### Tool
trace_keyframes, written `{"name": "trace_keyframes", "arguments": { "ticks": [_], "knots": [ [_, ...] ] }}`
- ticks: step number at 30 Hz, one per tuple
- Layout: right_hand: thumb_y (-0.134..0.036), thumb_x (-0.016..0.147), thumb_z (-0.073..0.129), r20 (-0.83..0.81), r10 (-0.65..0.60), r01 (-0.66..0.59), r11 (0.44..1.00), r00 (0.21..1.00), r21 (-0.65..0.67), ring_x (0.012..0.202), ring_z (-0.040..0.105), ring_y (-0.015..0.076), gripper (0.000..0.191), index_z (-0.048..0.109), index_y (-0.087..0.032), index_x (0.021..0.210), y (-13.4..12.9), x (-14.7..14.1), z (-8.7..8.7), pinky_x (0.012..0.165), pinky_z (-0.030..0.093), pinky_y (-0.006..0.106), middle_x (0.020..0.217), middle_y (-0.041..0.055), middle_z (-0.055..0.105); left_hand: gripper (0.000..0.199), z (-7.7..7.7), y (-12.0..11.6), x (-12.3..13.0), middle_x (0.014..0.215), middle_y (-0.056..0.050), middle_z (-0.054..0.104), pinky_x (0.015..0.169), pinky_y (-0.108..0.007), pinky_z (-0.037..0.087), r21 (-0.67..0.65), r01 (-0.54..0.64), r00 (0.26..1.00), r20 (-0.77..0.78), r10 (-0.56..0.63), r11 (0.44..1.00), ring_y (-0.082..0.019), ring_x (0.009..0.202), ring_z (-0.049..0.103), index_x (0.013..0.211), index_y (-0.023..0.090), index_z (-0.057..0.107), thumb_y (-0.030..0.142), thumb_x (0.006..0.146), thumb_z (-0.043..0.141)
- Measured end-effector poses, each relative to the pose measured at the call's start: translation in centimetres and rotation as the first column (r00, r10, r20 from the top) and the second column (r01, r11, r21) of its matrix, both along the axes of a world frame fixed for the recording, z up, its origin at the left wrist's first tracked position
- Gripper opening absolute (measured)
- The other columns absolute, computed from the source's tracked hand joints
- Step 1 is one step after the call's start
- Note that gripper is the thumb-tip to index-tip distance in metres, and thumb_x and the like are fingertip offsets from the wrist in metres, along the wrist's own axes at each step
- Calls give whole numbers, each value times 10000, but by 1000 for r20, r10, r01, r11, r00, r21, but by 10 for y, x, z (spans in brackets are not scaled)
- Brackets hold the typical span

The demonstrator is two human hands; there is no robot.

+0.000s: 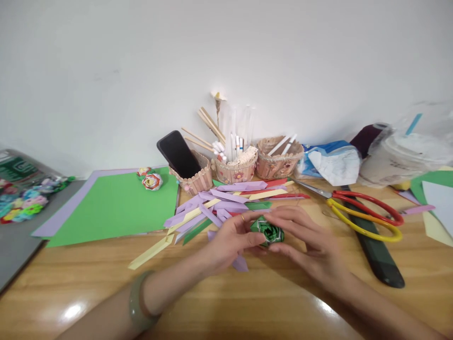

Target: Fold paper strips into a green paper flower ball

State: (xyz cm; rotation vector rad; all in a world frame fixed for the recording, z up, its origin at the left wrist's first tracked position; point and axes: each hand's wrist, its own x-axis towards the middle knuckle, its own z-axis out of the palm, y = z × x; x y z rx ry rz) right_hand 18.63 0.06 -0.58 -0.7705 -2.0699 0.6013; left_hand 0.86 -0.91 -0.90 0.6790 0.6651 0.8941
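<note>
A small green and white folded-paper rosette (271, 232) is held between both hands over the wooden table. My left hand (235, 238) grips it from the left, its thumb on the front face. From the right, the fingers and thumb of my right hand (309, 236) close round its edge. Just behind the hands, folded strips of purple, yellow, green and red paper (228, 197) lie in a loose pile. One yellow strip (151, 251) sticks out to the left.
Green paper sheets (116, 205) bear small paper roses (152, 180) on the left. Behind stand baskets (196, 177), one with a phone (180, 153). Red-and-yellow scissors (368, 215) lie across a dark flat tool (378, 257) at right. A bagged cup (403, 153) stands farther back.
</note>
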Motion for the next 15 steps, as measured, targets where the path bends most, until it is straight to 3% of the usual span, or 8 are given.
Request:
{"name": "trace_keyframes", "arguments": {
  "ticks": [4, 7, 10, 15],
  "knots": [
    [-400, 742, 647, 20, -105, 106, 989, 994, -102, 1211, 408, 273, 708, 294, -313, 1350, 1, -3, -6, 956, 412, 445, 1345, 89, 401, 499, 0, 3, 0, 1036, -34, 614, 734, -262, 453, 74, -80, 995, -46, 84, 994, -154, 883, 574, 1043, 236, 613, 149, 575, 765],
    [-290, 769, 627, 63, -81, 88, 988, 995, -124, 1160, 456, 247, 572, 360, -288, 1275, 2, -6, -8, 944, 422, 427, 1267, 84, 467, 532, -3, 6, 0, 1045, -36, 625, 850, -303, 411, 152, -114, 988, -83, 127, 982, -196, 1004, 543, 996, 218, 621, 80, 508, 781],
    [-179, 770, 595, 69, -98, 105, 989, 993, -102, 1063, 520, 219, 434, 442, -268, 1166, 3, -7, -9, 913, 438, 397, 1135, 61, 552, 569, -5, 8, 0, 1044, -45, 627, 851, -325, 408, 175, -96, 991, -72, 110, 980, -216, 1000, 545, 989, 204, 621, 33, 468, 773],
    [-216, 732, 643, -30, -207, 201, 969, 978, -141, 976, 558, 225, 386, 470, -237, 1077, 5, -9, -12, 835, 472, 381, 1056, 63, 576, 515, -2, 5, 0, 1004, -62, 648, 802, -319, 437, 48, -64, 995, 84, 60, 997, -185, 898, 588, 1012, 188, 593, 6, 536, 666]
  ]
}}
